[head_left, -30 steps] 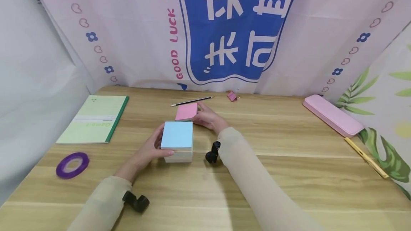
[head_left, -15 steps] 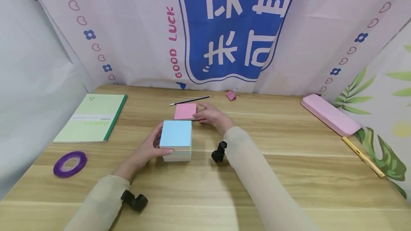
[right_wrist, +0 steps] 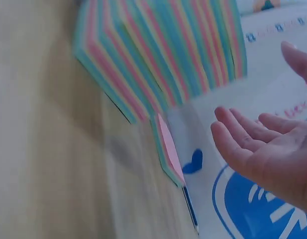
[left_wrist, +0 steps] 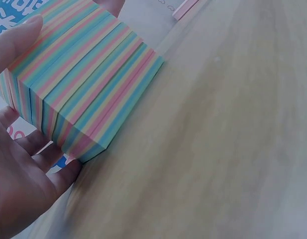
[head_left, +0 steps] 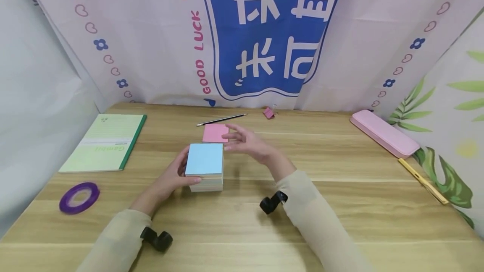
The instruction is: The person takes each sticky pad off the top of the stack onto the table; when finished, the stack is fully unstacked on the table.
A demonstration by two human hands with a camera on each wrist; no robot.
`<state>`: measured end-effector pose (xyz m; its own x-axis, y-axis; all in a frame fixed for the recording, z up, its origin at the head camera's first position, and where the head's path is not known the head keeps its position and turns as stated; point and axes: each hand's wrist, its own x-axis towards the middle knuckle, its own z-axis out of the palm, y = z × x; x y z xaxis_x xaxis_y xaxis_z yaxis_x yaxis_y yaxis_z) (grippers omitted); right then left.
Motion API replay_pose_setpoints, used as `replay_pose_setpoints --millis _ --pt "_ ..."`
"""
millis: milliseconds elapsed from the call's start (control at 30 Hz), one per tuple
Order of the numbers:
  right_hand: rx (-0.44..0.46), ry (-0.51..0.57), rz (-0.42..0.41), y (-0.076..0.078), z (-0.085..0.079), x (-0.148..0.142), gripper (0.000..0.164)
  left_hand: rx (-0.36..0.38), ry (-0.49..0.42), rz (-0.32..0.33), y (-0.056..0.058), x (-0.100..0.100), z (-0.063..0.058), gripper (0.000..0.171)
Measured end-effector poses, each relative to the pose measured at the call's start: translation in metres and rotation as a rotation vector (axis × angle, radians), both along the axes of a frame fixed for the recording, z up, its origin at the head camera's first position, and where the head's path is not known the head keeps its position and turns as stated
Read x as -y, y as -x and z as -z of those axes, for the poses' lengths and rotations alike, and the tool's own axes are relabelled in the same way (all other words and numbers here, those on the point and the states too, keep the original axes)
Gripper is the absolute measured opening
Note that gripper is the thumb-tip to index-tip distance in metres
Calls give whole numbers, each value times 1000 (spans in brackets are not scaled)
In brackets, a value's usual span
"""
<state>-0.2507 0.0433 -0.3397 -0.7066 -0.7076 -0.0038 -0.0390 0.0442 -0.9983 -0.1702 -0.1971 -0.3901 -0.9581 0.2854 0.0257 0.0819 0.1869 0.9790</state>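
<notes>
A tall stack of sticky note pads (head_left: 205, 158) with a blue top stands mid-table; its sides show pink, yellow, blue and green stripes in both wrist views. My left hand (head_left: 172, 175) grips it, thumb (left_wrist: 19, 42) across the front face and fingers along the left side. Behind the stack lies a thinner pink-topped sticky note pad (head_left: 214, 132), partly hidden by my right fingers in the head view. My right hand (head_left: 247, 144) hovers at the stack's far right corner, fingers spread and holding nothing. In the right wrist view its palm (right_wrist: 282, 154) is plain to see.
A pencil (head_left: 221, 120) and a pink binder clip (head_left: 269, 113) lie at the back. On the left are a green notebook (head_left: 103, 142) and a purple tape roll (head_left: 66, 205). On the right are a pink case (head_left: 385, 133) and a yellow cutter-like tool (head_left: 422, 180).
My right hand has let go of the pink pad and come back toward the blue-topped stack, its fingers spreading. The left hand has kept its grip on the stack.
</notes>
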Motion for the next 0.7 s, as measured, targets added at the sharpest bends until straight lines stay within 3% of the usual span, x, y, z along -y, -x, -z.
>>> replay_pose_setpoints --millis 100,200,433,600,700 --pt "-103 -41 -39 -19 5 3 77 -1 -7 6 0 0 1 93" --pt "-179 -92 -29 -34 11 8 86 -2 -15 7 0 1 3 92" --pt "-319 -191 71 -48 23 17 91 -1 -4 15 0 1 2 91" --pt "-317 -177 76 -47 22 14 85 -3 -3 23 1 0 2 91" --pt "-265 -151 55 -45 20 8 85 -9 -5 28 1 0 1 90"
